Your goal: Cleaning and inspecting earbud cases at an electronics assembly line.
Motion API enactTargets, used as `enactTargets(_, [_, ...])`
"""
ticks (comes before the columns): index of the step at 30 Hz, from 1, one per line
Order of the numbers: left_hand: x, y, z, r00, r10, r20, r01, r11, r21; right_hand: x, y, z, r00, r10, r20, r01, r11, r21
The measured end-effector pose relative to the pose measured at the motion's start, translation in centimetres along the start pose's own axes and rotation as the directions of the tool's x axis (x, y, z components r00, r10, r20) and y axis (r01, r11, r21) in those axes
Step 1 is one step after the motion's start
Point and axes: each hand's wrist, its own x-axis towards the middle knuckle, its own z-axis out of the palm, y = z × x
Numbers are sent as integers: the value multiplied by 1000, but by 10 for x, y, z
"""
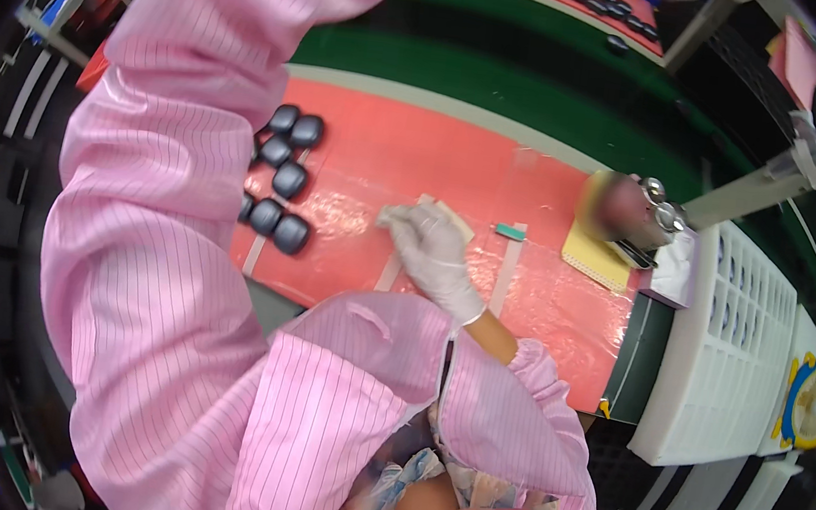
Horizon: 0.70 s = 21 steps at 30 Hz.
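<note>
My right hand (433, 256), in a white glove, rests low over the red work mat (362, 129). Its fingers are curled together at a small pale piece, too unclear to name. Beside the knuckles, a flat cream pad (456, 222) sticks out, partly hidden by the hand. My left arm in its pink striped sleeve (180, 138) reaches far forward; the hand itself is cut off by the top edge. Several black rounded cases (289, 180) lie on the mat's left side, some hidden behind that sleeve. Right of my right hand is a small green-and-white object (509, 231).
A yellow notepad (593, 261), metal-topped containers and a tissue box (673, 270) stand at the right. Beyond them are a white slotted rack (730, 342) and a yellow-blue fan (814, 402). Past the green belt (491, 53), more black pieces (598, 0) lie on another red surface.
</note>
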Motion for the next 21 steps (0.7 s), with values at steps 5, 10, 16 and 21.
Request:
enactTargets(5, [-178, 63, -35, 380, -688, 618, 696, 653, 300, 4, -5, -19, 988, -49, -149, 22, 983, -180])
enactTargets(10, [-327, 126, -23, -92, -864, 494, 718, 286, 634, 9, -16, -23, 997, -66, 38, 75, 797, -599])
enactTargets(16, [-335, 149, 6, -42, -863, 503, 764, 297, 572, 3, -6, -16, 963, -239, -126, 150, 860, -487])
enactTargets(21, [-301, 184, 14, 25, -944, 330, 999, 37, 30, -6, -21, 0, 963, 226, -149, -176, 941, 290])
